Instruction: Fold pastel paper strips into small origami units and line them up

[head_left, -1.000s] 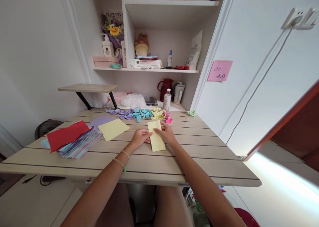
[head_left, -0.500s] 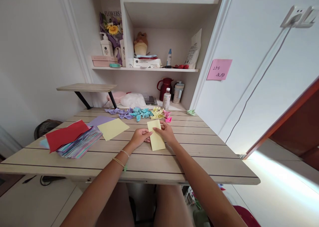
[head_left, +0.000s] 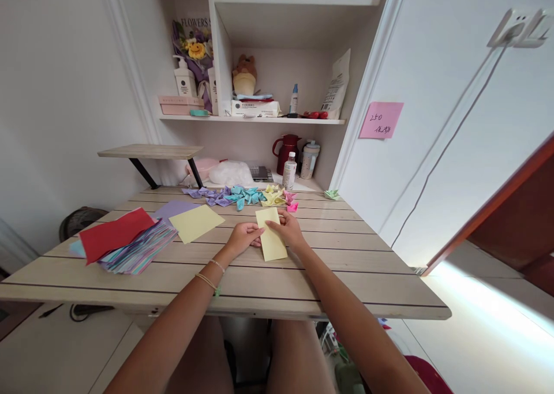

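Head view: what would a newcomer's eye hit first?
Probably the bright red sheet on top of the paper stack, at the picture's left on the table. Next, the colorful folded paper pieces lined up toward the table's far edge. Then the yellow paper near the center, held by the left hand and right hand.

Smooth, matt paper on the yellow strip, and matt paper too in the creased folded shapes. Pale, dull-finished wood look across the desk. Glossy dark-red jug, crinkled translucent plastic bag, fuzzy cloth plush toy.
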The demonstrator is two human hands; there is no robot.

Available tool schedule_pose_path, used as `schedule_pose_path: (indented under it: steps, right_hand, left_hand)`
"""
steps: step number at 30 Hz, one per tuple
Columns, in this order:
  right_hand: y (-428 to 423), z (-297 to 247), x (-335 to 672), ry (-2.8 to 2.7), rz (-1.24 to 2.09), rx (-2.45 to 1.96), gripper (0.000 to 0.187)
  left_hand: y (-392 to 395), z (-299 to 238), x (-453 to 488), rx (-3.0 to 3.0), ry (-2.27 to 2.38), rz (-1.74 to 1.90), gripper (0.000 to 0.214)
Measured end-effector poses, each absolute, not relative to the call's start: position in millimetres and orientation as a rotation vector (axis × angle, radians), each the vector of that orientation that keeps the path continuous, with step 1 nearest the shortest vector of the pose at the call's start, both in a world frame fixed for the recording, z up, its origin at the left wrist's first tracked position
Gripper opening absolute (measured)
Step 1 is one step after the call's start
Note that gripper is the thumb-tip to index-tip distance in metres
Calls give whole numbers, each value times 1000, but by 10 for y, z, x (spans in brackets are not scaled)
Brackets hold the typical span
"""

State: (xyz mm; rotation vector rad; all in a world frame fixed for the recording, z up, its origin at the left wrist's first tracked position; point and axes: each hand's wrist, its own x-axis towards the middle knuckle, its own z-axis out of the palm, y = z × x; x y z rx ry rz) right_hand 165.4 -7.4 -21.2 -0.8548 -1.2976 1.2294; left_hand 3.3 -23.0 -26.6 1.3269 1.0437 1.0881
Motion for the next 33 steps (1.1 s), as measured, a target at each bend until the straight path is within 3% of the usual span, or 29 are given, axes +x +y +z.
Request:
schedule_pose_path:
  steps: [33]
  right_hand:
    - [-88, -199, 1662, -1317, 1228, -883, 52]
  left_hand:
    - [-203, -303, 21, 1336, 1039, 1101, 33]
